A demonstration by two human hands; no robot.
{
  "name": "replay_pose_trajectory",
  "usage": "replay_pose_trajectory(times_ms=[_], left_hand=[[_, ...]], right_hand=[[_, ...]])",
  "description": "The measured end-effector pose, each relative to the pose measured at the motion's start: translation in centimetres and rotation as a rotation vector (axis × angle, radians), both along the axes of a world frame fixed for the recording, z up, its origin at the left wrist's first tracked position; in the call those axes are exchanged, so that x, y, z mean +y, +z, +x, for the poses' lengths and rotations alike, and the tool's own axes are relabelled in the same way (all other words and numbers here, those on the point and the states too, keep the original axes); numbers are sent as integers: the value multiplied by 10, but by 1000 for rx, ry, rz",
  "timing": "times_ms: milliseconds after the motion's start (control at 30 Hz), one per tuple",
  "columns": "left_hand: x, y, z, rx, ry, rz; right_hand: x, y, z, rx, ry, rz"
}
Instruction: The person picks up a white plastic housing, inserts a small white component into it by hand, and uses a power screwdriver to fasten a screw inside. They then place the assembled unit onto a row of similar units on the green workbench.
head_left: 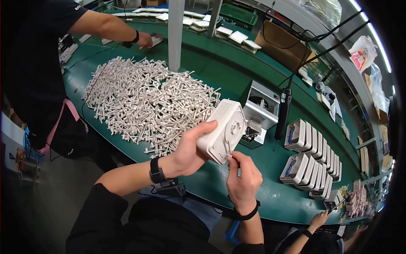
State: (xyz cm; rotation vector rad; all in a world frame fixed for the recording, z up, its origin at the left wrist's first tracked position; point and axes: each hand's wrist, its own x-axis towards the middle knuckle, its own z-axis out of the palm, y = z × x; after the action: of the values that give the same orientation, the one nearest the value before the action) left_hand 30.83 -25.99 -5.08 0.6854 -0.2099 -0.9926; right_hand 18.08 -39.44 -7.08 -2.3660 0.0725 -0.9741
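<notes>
Cradling a white plastic housing (223, 130) in the left hand (190, 149), fingers wrapped round its perforated side and thumb lying along the upper edge, so clamped on the housing and keeping it lifted off the green bench (220, 76), tilted with the face bearing the round recess turned toward the wearer. Pinching at the housing's lower corner with the right hand (242, 178), thumb and forefinger drawn together on the edge there; whether something small is caught between them, too tiny to tell. Holding it this way, apparently, to bring the working face up into view and steady it against the pinch. Lying just beyond the housing, within easy reach, a broad heap of pale plastic pins (148, 101) spread over the bench. Standing to the right, a small metal fixture (260, 110) with a black electric screwdriver (282, 112) hanging on its cable beside it, and farther right two rows of white housings (311, 156) set on edge. Reaching over the far bench, a co-worker's hand (146, 39).
</notes>
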Motion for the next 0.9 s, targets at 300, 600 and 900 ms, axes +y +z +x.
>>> replay_pose_trajectory(times_ms=[300,600,900], left_hand=[[-3,-22,-5,-347,117,34],[15,-66,-73,-1862,-224,363],[51,-96,-51,-1615,16,444]], right_hand=[[-27,-7,5,206,188,-2],[-225,-18,59,179,-210,364],[-161,11,43,63,-178,555]])
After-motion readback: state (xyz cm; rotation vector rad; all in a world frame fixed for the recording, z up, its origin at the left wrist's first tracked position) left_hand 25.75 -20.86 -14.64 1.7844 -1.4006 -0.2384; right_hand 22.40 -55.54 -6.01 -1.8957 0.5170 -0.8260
